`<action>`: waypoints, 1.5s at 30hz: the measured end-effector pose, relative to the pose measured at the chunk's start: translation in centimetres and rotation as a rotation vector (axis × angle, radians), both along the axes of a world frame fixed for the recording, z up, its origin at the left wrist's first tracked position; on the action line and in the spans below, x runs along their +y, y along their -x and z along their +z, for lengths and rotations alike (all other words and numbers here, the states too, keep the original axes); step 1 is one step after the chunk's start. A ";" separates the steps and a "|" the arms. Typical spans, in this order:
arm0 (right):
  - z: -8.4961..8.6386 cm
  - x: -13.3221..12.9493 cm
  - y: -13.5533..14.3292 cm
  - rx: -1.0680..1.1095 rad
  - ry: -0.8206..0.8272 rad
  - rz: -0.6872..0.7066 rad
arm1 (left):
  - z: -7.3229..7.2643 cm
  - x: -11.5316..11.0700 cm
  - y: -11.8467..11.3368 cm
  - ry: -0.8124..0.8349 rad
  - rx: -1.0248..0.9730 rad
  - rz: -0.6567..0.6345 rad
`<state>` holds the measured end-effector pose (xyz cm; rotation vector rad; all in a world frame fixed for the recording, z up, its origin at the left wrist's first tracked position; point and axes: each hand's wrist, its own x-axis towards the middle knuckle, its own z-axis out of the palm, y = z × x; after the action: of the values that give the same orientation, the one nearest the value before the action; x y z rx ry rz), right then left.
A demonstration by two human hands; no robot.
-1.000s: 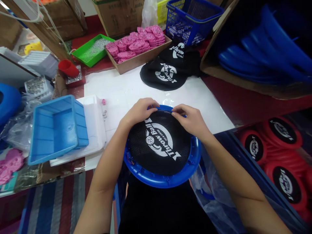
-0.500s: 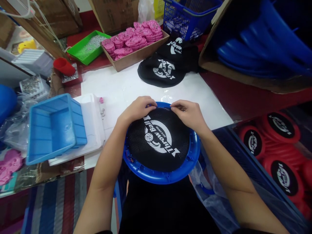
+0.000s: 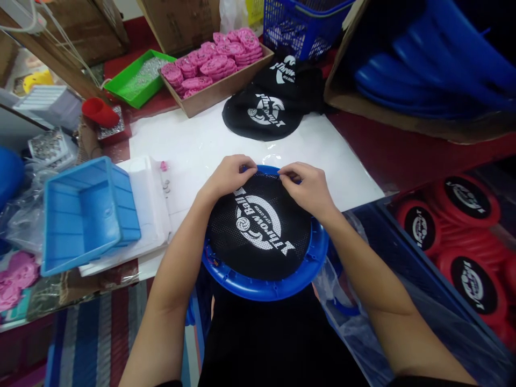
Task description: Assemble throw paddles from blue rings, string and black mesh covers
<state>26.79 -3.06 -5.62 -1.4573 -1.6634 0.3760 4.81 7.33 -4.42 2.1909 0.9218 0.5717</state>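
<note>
Here's the blue ring (image 3: 262, 291), right in front of me, far side by the white sheet (image 3: 193, 142), near side out over my lap, with the black mesh (image 3: 278, 215) lying across it. The ring looks like hollow plastic, so I'd call it light and fairly stiff, a bit slick on that shiny curve; the rim is the place to steady it. The mesh is another matter: thin, soft, likely to slide or wrinkle, so it wants taking by its edge, two spots at once. And that's where I am! Left hand (image 3: 235, 175), thumb and finger in a narrow pinch on the mesh's far edge; right hand (image 3: 308, 187), the same, just across a short gap. Whether my tips catch the ring's rim too, I can't tell; the fingers hide it.
</note>
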 end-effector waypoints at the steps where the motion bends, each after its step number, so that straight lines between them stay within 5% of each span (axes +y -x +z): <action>1: 0.0 0.0 0.0 -0.007 -0.006 -0.001 | 0.1 0.0 -0.1 0.016 0.006 0.009; 16: 0.1 -0.3 0.0 -0.102 -0.030 0.031 | 0.9 -0.8 0.6 -0.205 0.173 -0.108; 45: 0.3 -0.1 -0.4 -0.135 0.079 0.030 | 1.4 -0.9 0.5 -0.164 0.242 -0.112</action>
<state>27.20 -3.19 -5.28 -1.5472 -1.7969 0.3704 4.34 6.45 -3.06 2.4829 0.8941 0.3446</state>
